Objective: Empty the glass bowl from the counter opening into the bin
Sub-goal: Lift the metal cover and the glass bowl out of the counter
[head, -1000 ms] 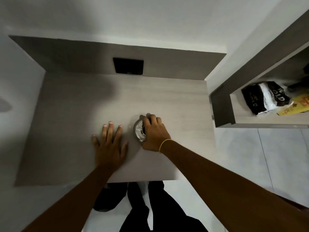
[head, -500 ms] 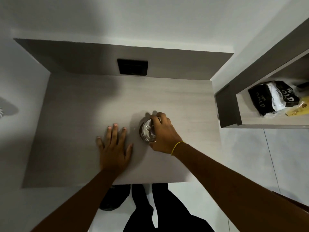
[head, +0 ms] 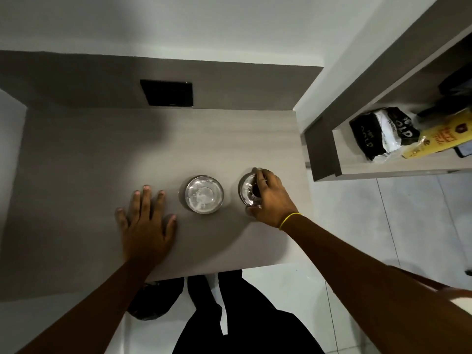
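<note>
Glass bowl point(head: 249, 190) — upright, on counter point(head: 102, 154)

pale grey wood-grain counter point(head: 102, 154), clear glass bowl point(head: 204, 194), yellow wristband point(head: 290, 219), black-and-white bag point(head: 383, 132), yellow packet point(head: 439, 136)

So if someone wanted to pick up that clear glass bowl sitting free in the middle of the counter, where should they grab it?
Probably by the rim, from above. The round clear glass bowl sits upright with its mouth open, nothing touching it, so fingers can span opposite edges. The right hand grips the other glass bowl in a similar top-down way; the left hand lies flat on the grey wooden counter.
</note>
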`<state>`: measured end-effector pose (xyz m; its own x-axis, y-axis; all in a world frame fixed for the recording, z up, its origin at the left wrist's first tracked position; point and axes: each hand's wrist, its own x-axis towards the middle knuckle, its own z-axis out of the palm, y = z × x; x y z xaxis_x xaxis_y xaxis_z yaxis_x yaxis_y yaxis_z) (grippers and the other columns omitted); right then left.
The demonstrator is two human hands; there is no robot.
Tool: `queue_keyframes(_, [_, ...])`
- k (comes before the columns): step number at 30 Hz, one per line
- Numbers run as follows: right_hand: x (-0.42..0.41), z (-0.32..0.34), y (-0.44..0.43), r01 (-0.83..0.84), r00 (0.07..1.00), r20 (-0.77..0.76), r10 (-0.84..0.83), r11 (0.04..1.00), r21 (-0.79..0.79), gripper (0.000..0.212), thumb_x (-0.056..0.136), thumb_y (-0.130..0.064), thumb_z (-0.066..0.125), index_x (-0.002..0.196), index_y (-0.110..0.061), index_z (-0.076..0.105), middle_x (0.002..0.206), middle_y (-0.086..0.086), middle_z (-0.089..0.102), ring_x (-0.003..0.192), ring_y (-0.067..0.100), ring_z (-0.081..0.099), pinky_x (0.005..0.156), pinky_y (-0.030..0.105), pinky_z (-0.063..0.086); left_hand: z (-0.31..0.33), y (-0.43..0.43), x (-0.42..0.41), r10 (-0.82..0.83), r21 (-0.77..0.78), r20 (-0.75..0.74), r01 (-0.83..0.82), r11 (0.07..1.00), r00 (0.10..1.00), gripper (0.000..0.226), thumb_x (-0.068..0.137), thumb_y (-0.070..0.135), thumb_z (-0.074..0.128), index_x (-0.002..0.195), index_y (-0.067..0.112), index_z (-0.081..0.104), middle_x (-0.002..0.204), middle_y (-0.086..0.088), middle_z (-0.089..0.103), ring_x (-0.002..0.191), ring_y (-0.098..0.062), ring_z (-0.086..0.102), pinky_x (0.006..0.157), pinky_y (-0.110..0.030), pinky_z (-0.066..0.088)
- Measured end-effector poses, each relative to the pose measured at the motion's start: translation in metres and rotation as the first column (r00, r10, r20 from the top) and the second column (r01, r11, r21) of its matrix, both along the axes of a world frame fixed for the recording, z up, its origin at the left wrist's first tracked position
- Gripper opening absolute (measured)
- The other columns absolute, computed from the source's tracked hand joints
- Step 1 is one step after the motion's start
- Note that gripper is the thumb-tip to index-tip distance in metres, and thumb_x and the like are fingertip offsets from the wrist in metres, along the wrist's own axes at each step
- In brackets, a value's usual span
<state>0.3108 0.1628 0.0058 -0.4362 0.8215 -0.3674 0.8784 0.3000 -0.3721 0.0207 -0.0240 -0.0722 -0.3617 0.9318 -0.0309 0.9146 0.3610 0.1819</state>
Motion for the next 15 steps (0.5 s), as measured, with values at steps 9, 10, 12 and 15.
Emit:
queue_keyframes(9, [0.005,-0.009,-0.008,-0.044,0.999,0.005,0.044,0.991,0.123,0.104,0.085,-0.048,0.073,0.166,-0.01,0.018,0.174,0.011,0.023,0.16,0.034,0.02,0.127,0.052,0.023,0.001,0.002,0.003,0.01,-0.009,0.022,-0.01,1.0,1.0,0.075,0.102,0.056,0.037,0.167,0.018,0.036,0.179,-0.018,0.023,0.165,-0.041,0.019,0.125,-0.072,0.012])
queue_keyframes(10, [-0.001,-0.006,-0.008,-0.036,0.999,-0.025,0.041,0.987,0.158,0.098,0.086,-0.047,0.07,0.165,-0.013,0.022,0.173,0.009,0.027,0.16,0.032,0.022,0.124,0.051,0.025,0.0,0.002,0.003,0.008,-0.005,0.022,-0.008,1.0,1.0,0.075,0.102,0.056,0.037,0.167,0.018,0.036,0.179,-0.018,0.023,0.165,-0.041,0.019,0.125,-0.073,0.012])
queue_keyframes(12, [-0.016,-0.001,-0.009,-0.018,0.991,-0.129,0.047,0.977,0.213,0.078,0.089,-0.038,0.068,0.158,-0.016,0.039,0.164,0.007,0.043,0.15,0.029,0.04,0.112,0.049,0.037,0.0,0.002,0.003,0.011,-0.003,0.029,-0.011,1.0,1.0,0.075,0.103,0.056,0.037,0.167,0.018,0.036,0.179,-0.018,0.022,0.166,-0.041,0.018,0.124,-0.073,0.012])
queue_keyframes(15, [-0.047,-0.005,-0.007,-0.037,0.963,-0.251,0.094,0.973,0.226,0.041,0.094,-0.02,0.064,0.132,-0.007,0.063,0.132,0.016,0.067,0.115,0.038,0.066,0.093,0.048,0.055,-0.001,0.002,0.003,0.01,-0.012,0.033,-0.009,1.0,0.999,0.076,0.103,0.057,0.037,0.167,0.018,0.036,0.179,-0.017,0.022,0.166,-0.04,0.016,0.124,-0.073,0.012])
